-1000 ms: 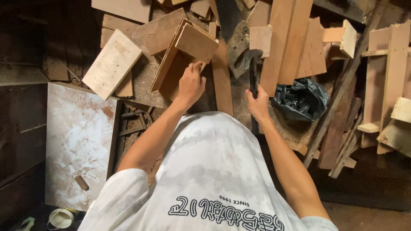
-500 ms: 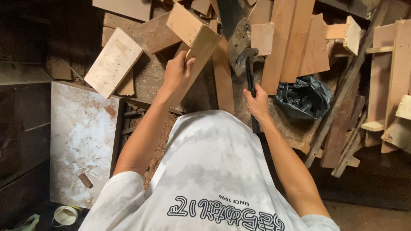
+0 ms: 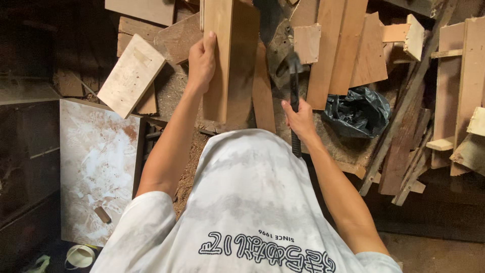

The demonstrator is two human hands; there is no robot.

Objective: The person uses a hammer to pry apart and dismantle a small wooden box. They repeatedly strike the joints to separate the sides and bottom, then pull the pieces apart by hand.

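Observation:
My left hand (image 3: 201,63) grips the left edge of a wooden box-like piece (image 3: 230,60) made of joined boards, lifted upright above the scrap pile. My right hand (image 3: 300,120) is closed around the black handle of a hammer (image 3: 293,83), whose dark head points up toward the boards ahead. My white patterned shirt fills the lower middle of the view and hides what lies below it.
Scrap boards (image 3: 333,50) and offcuts cover the ground ahead. A pale board (image 3: 131,76) lies at the left, a stained white panel (image 3: 96,167) below it. A crumpled black plastic bag (image 3: 356,111) sits at the right, with long planks (image 3: 454,86) beyond. Sawdust covers the floor.
My left hand has lifted the wooden piece from the pile and turned it upright, closer to me. My right hand stays on the hammer handle.

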